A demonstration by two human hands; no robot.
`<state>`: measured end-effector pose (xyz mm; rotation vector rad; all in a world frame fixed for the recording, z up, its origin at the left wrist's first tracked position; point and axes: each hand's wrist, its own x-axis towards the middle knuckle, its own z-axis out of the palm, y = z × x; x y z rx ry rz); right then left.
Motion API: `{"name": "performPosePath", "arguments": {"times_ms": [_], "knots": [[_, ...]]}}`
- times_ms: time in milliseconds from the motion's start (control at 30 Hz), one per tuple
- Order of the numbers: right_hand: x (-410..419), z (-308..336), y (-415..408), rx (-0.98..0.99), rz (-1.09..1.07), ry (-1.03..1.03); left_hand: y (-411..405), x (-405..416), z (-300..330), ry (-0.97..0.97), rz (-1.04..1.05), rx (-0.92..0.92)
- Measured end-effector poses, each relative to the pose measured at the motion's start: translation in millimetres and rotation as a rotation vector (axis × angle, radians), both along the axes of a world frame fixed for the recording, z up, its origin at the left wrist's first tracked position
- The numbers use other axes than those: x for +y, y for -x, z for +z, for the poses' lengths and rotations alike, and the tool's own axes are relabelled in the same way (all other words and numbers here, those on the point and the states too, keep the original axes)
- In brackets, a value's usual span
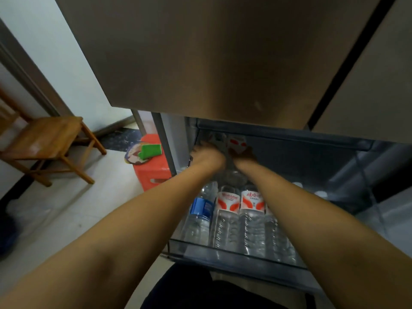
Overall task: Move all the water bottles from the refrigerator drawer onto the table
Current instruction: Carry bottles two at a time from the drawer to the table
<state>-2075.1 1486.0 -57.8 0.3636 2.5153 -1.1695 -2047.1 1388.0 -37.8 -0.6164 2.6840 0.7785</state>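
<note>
We see clear water bottles in the drawer: one with a blue label [201,206], two with white labels marked in red-orange [227,200] [253,200]. The refrigerator door [211,59] above is brushed bronze-grey. A bright orange-red plastic stool [153,172] carries a green cloth [150,150] on a multicoloured mat [133,156]. The wooden chair [46,139] is honey-brown, the floor tiles [89,208] pale cream.

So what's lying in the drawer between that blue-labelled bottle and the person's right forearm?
In the head view, two clear bottles with red-and-white labels lie side by side between the blue-labelled bottle and the right forearm.
</note>
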Motion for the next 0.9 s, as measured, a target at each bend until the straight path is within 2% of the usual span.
{"name": "performPosePath", "arguments": {"times_ms": [100,200,267,333,467,600,800,900], "knots": [[7.9,-4.6,5.7,-0.028,-0.019,0.020,9.7,-7.6,-14.3,-0.089,-0.066,-0.046],[14.5,-5.8,6.0,-0.008,0.049,0.026,19.0,-1.5,-43.7,-0.250,-0.060,0.013],[14.6,-4.3,2.9,0.010,0.081,0.032,27.3,0.1,-58.3,-0.371,-0.004,0.071],[15.4,-4.8,1.4,0.009,0.076,0.033,23.1,1.8,-47.3,-0.429,0.060,0.084],[19.9,0.1,-11.7,0.021,0.084,0.017,16.9,3.2,-51.5,-0.313,0.090,0.015],[37.7,6.5,-35.4,0.017,0.141,-0.029,-22.4,14.1,-14.8,-0.176,0.100,-0.086],[57.1,12.2,-74.3,0.011,0.066,-0.087,-63.2,24.7,-3.1,-0.004,-0.064,-0.074],[62.3,16.1,-93.5,-0.067,0.053,-0.136,-86.0,25.6,-2.2,0.104,-0.159,-0.084]]}}
